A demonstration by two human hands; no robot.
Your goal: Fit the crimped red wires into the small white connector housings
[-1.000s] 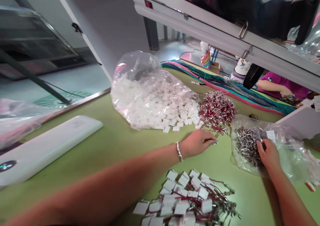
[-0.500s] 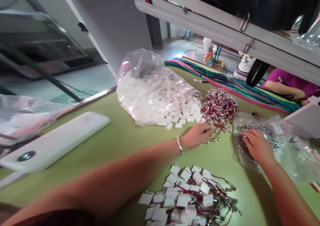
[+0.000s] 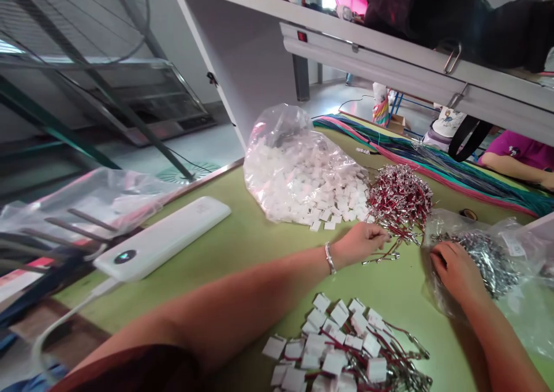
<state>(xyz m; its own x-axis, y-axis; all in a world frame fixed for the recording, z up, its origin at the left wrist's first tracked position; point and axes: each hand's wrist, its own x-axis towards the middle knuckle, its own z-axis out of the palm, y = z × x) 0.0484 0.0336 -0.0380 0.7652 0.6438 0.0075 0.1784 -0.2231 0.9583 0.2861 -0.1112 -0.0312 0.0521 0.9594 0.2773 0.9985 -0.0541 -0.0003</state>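
Note:
My left hand [image 3: 361, 244] is closed in a pinch at the near edge of a heap of short red wires with metal terminals [image 3: 399, 198]. Whatever its fingertips hold is too small to make out. A few loose wires [image 3: 385, 257] lie just below them. My right hand [image 3: 459, 269] rests at the near left side of a clear plastic bag of small metal parts [image 3: 493, 259], fingers curled and thumb against forefinger. What sits in that grip is hidden. Closer to me is a pile of white connectors with red wires attached [image 3: 335, 361].
Behind my left hand, a clear bag [image 3: 277, 172] spills white connectors. A white power bank [image 3: 162, 239] with a cable lies at left. Long coloured wires [image 3: 415, 156] run along the far side. A black tape roll [image 3: 468, 214] is nearby. Another person's arm [image 3: 515, 164] shows at far right.
The camera has turned, so everything sits further right and lower. My right hand has shifted toward the bag's near left edge; a metal piece seen at its fingers earlier is hidden now.

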